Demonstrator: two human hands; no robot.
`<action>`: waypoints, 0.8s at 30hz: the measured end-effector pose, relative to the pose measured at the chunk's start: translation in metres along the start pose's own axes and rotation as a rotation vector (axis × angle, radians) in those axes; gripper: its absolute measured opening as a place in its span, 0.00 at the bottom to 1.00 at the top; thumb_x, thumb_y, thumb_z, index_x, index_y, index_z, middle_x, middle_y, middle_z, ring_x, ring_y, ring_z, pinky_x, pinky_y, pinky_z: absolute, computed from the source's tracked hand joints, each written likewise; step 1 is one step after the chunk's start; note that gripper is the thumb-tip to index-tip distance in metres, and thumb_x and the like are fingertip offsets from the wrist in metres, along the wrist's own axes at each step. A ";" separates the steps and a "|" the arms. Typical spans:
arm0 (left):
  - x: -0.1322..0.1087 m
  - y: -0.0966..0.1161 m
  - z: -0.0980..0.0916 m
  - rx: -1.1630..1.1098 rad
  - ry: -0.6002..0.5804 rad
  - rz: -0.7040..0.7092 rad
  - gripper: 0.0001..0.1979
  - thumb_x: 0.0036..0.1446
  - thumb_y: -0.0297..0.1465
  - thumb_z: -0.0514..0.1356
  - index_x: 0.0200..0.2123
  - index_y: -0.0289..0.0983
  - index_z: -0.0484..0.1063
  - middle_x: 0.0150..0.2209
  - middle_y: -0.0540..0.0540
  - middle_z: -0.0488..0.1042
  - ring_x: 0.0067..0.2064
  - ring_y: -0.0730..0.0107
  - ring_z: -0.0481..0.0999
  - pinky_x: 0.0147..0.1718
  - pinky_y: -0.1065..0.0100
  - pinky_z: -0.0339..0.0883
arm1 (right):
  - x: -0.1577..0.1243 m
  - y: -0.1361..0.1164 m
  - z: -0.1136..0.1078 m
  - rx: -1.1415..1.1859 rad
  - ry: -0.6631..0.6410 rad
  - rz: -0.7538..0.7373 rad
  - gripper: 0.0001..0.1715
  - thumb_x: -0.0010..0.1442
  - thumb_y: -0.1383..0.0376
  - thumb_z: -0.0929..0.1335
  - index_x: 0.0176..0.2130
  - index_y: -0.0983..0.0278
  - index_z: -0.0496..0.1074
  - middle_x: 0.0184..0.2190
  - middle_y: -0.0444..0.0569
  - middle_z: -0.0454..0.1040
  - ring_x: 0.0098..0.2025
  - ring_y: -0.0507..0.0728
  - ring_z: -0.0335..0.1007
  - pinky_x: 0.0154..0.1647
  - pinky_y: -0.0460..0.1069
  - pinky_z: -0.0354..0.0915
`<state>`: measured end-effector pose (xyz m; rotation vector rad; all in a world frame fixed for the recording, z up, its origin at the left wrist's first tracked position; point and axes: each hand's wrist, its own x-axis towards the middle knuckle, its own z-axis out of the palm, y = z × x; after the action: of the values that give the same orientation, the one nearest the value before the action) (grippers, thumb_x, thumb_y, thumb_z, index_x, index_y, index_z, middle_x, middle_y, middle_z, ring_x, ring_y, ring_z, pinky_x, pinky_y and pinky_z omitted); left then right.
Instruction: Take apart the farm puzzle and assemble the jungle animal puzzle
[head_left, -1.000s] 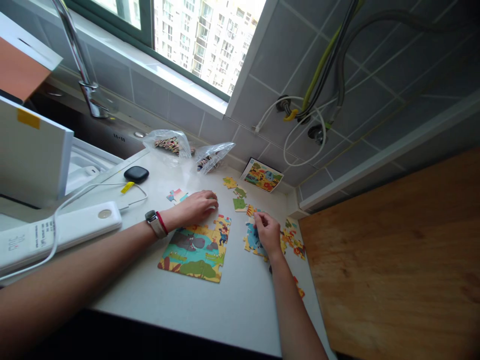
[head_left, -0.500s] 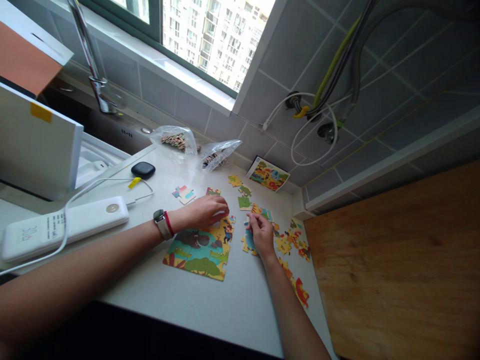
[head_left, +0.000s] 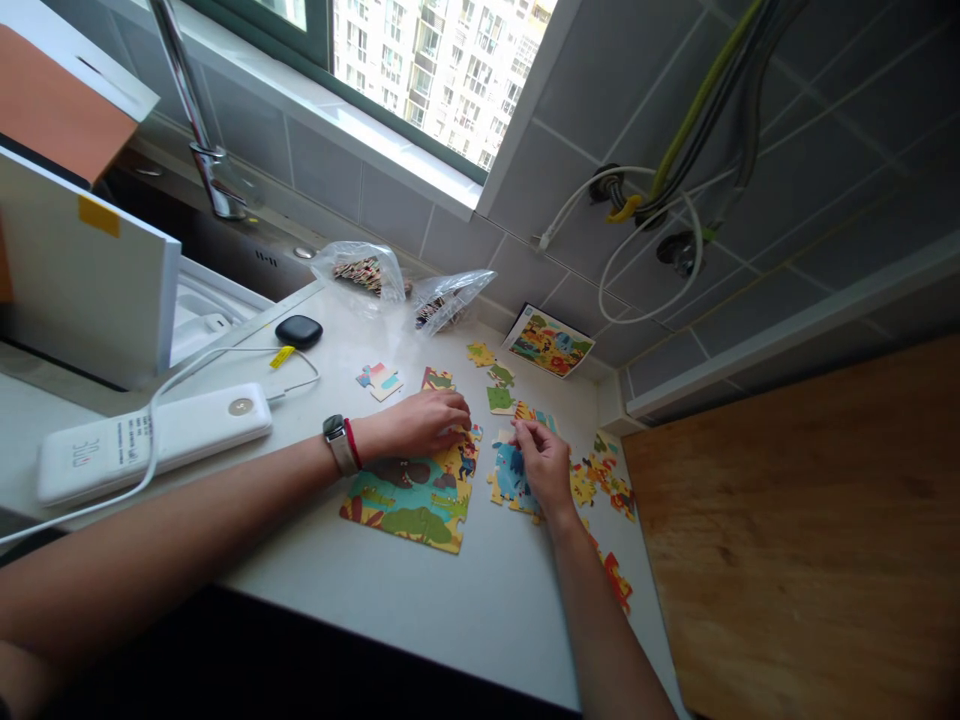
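My left hand (head_left: 441, 422), with a watch on the wrist, rests at the upper edge of a joined jigsaw section (head_left: 409, 510) showing hippos and crocodiles. Its fingers are curled down, and what lies under them is hidden. My right hand (head_left: 544, 462) is over a smaller joined section with a blue elephant (head_left: 508, 470). Thumb and forefinger are pinched together; anything between them is too small to make out. A green puzzle piece (head_left: 500, 399) lies just beyond the two hands. Apart from it, a pink and blue piece (head_left: 380, 381) lies to the left.
A picture card (head_left: 550, 341) leans against the tiled wall. Loose pieces (head_left: 600, 475) lie along the counter's right side. Two clear plastic bags (head_left: 367, 272) stand at the back. A white power bank (head_left: 157, 440) with a cable and a black case (head_left: 298, 330) are at left.
The view has shifted slightly, moving the scene rightward. My right hand has lifted a little off the elephant section, so more of it shows. My left hand stays at the same edge.
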<state>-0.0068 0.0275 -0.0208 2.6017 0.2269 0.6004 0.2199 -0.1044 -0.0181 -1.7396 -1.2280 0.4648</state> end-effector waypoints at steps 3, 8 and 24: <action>0.000 0.003 -0.001 0.026 -0.009 -0.003 0.10 0.68 0.29 0.58 0.47 0.36 0.79 0.47 0.39 0.78 0.48 0.59 0.78 0.51 0.59 0.71 | 0.007 0.007 -0.016 -0.179 -0.051 -0.085 0.20 0.66 0.53 0.67 0.44 0.64 0.82 0.39 0.53 0.82 0.40 0.60 0.77 0.42 0.53 0.71; 0.001 0.010 -0.004 0.008 -0.033 0.004 0.09 0.67 0.27 0.59 0.45 0.36 0.79 0.46 0.39 0.79 0.48 0.59 0.78 0.50 0.59 0.72 | 0.011 0.016 -0.030 -0.311 -0.237 -0.126 0.18 0.64 0.58 0.68 0.48 0.61 0.82 0.47 0.55 0.79 0.43 0.61 0.77 0.48 0.57 0.72; 0.000 0.011 -0.003 -0.024 -0.048 0.005 0.09 0.67 0.31 0.61 0.46 0.37 0.80 0.48 0.39 0.78 0.50 0.59 0.78 0.53 0.58 0.71 | 0.008 0.010 -0.037 -0.407 -0.400 -0.083 0.16 0.58 0.59 0.76 0.46 0.60 0.82 0.43 0.50 0.76 0.40 0.58 0.75 0.45 0.52 0.70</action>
<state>-0.0076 0.0190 -0.0133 2.5914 0.1971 0.5382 0.2559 -0.1155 -0.0064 -1.9826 -1.7711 0.5604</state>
